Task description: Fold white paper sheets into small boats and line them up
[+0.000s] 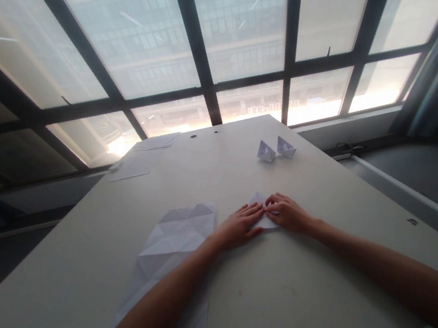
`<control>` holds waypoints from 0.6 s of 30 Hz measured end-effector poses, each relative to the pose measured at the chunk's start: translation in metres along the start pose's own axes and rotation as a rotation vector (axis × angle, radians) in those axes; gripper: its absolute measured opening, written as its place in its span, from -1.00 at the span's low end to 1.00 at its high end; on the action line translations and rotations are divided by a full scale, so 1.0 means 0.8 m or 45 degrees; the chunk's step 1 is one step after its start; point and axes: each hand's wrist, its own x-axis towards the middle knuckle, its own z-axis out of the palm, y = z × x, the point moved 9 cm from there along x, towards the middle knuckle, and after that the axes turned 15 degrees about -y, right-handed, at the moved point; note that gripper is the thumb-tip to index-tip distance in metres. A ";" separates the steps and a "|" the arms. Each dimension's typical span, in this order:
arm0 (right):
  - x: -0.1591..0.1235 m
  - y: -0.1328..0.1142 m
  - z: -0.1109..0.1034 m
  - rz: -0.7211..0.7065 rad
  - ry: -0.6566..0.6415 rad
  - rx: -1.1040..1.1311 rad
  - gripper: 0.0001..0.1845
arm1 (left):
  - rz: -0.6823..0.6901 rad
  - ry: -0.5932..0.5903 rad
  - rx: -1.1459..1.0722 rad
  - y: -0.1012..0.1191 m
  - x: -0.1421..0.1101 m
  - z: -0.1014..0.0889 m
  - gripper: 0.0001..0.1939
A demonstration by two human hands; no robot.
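On the white table (238, 292) in front of me lies a small folded piece of white paper (268, 224), with a pointed corner facing away from me. My left hand (241, 226) rests flat on its left side, fingers stretched out. From the right, my right hand (287, 214) touches the paper with curled fingers, thumb and fingertips closed on its middle. Both hands partly cover the paper. Under and beside my left forearm spreads a large sheet of paper (173, 241) with many creases.
Two folded paper boats (265, 151) stand side by side farther back on the right. Loose sheets of paper (131, 167) lie at the far left. Behind the table rises a tall window with dark frames (195, 36); a curtain (430, 77) hangs at right.
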 end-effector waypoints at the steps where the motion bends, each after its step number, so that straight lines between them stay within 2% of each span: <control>1: -0.001 -0.004 -0.002 -0.011 -0.007 -0.005 -0.74 | -0.004 0.017 -0.016 0.001 -0.001 -0.003 -0.41; 5: -0.003 -0.019 -0.001 -0.074 -0.137 -0.052 -0.67 | -0.108 0.115 -0.109 -0.005 -0.005 -0.015 -0.63; 8: -0.003 -0.016 0.004 -0.015 -0.222 -0.090 -0.64 | -0.208 0.199 -0.125 -0.016 -0.008 -0.022 -0.63; 12: -0.001 -0.002 0.004 0.108 -0.176 -0.131 -0.66 | -0.299 0.311 -0.066 -0.029 -0.013 -0.028 -0.63; 18: 0.000 0.006 -0.004 0.164 -0.064 -0.210 -0.69 | -0.395 0.299 0.138 -0.035 -0.013 -0.026 -0.67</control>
